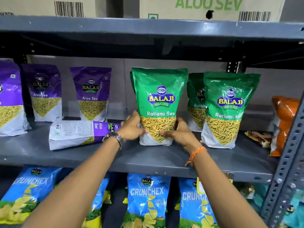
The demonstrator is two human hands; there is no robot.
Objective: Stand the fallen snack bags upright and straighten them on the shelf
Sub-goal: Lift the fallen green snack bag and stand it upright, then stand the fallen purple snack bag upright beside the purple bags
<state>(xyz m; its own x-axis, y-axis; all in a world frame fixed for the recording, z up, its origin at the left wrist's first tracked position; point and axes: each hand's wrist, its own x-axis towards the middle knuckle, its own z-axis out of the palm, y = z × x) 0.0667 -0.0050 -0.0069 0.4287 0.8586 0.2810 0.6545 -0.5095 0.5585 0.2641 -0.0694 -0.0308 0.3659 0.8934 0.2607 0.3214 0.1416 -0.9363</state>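
Observation:
A green Ratlami Sev bag (160, 89) stands upright in the middle of the grey shelf (148, 160). My left hand (132, 127) grips its lower left side and my right hand (178, 130) grips its lower right side. Just left of it a purple Aloo Sev bag (79, 133) lies flat on its side, its top end hidden behind my left hand. Two more green Ratlami Sev bags stand to the right, one in front (228, 109) and one behind (195, 102). Purple Aloo Sev bags (92, 94) stand upright at the back left.
An orange bag (283, 122) leans against the perforated upright post (289, 150) at the right, with a small flat packet (258, 137) beside it. Blue Crunchex bags (148, 199) fill the shelf below. Cardboard cartons (212, 7) sit on the shelf above.

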